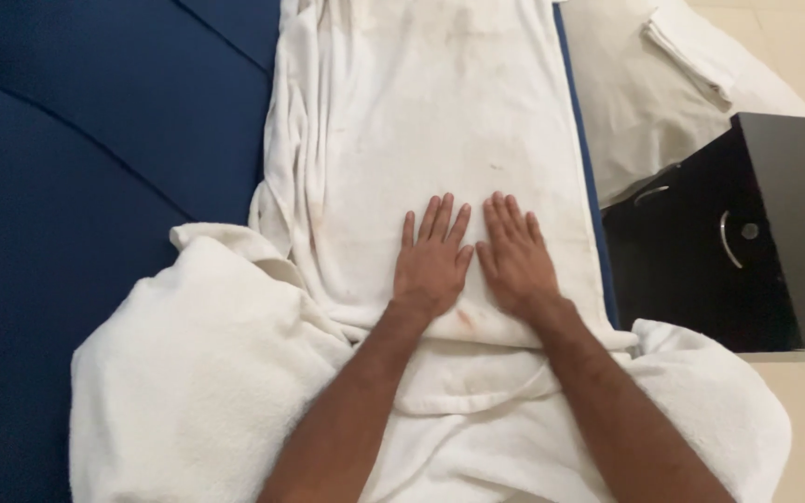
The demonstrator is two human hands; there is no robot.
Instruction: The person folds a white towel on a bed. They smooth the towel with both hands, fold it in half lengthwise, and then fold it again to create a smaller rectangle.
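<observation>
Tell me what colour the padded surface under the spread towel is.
Dark navy blue; the padded surface shows best in the head view, left of the white towel.

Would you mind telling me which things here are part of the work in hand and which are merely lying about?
In hand: left hand and right hand, both flat on the spread white towel.
Lying about: crumpled white towel, folded white cloth, black cabinet, blue cushion.
</observation>
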